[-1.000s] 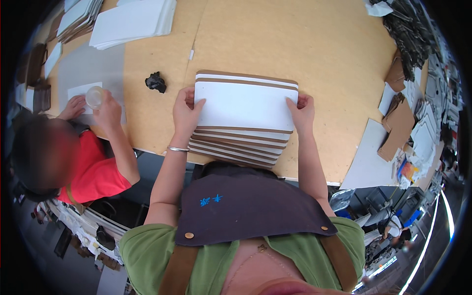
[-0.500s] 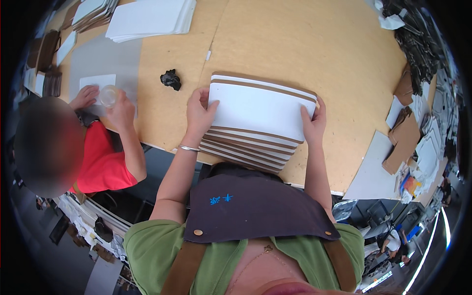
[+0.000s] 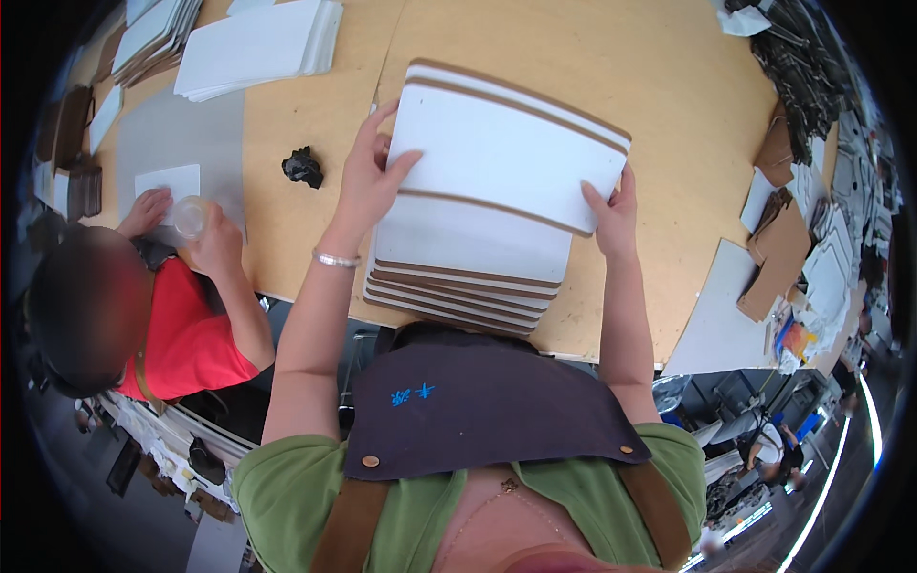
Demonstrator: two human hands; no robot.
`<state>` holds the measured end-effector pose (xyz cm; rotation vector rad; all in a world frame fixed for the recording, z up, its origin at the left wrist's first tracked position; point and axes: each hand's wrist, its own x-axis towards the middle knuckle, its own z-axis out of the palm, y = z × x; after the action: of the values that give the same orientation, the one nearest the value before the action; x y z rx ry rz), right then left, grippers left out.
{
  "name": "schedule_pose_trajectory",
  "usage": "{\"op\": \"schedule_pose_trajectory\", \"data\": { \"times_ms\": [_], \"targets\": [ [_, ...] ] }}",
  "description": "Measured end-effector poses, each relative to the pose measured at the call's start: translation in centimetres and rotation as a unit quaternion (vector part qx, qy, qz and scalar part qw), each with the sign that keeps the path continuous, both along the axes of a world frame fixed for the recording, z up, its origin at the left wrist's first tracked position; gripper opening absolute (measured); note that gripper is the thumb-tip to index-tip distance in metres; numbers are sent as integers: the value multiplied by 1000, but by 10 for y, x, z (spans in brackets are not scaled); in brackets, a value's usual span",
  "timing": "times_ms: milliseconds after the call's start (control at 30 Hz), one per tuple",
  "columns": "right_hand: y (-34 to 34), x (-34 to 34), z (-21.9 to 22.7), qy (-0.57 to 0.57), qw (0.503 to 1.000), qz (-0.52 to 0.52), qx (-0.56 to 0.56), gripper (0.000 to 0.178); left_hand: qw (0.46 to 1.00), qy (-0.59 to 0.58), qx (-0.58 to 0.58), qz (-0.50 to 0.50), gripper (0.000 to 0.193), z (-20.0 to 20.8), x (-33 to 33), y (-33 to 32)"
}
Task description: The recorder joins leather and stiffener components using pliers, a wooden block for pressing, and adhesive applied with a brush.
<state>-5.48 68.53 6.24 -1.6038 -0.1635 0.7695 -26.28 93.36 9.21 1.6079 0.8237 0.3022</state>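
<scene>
My left hand [image 3: 373, 180] grips the left end of white panels [image 3: 501, 143] with brown edges and rounded corners, its thumb on top. At the right end my right hand [image 3: 616, 212] holds the same panels, thumb also on top and fingers mostly hidden beneath. At least two panels are held together, one showing past the far edge. They sit tilted over a fanned stack of like panels [image 3: 478, 241] at the table's near edge, just in front of my dark apron. Whether the held panels still touch the stack, I cannot tell.
A crumpled black scrap [image 3: 302, 167] lies to the left on the wooden table [image 3: 688, 105]. White sheets [image 3: 250, 50] are piled at the far left. A co-worker in red [image 3: 186, 329] works on a grey mat with a round clear container [image 3: 191, 218]. Brown card pieces [image 3: 778, 253] clutter the right edge.
Both my hands have moved away from me, carrying the upper panels farther over the table and baring more of the panel beneath. The view has shifted slightly.
</scene>
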Motion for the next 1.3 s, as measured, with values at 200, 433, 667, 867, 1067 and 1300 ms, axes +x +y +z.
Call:
{"op": "schedule_pose_trajectory", "data": {
  "times_ms": [200,433,667,867,1067,1300],
  "targets": [
    [-14,24,-12,197,975,53,-92,38,993,14,-109,-30,41,-33,20,20],
    [-21,22,12,267,953,137,-53,35,984,-12,-176,19,34,-36,-2,12],
    [49,86,-2,-50,996,3,-70,32,999,-31,-12,26,29,-32,90,62],
    [83,111,-36,-196,951,-74,-226,50,982,127,129,57,43,-72,131,81],
    [82,112,-38,-201,946,-60,-245,48,972,152,155,91,47,-56,127,71],
    [23,77,-28,-234,937,-37,-257,40,940,251,229,-11,53,-49,52,44]
  ]
}}
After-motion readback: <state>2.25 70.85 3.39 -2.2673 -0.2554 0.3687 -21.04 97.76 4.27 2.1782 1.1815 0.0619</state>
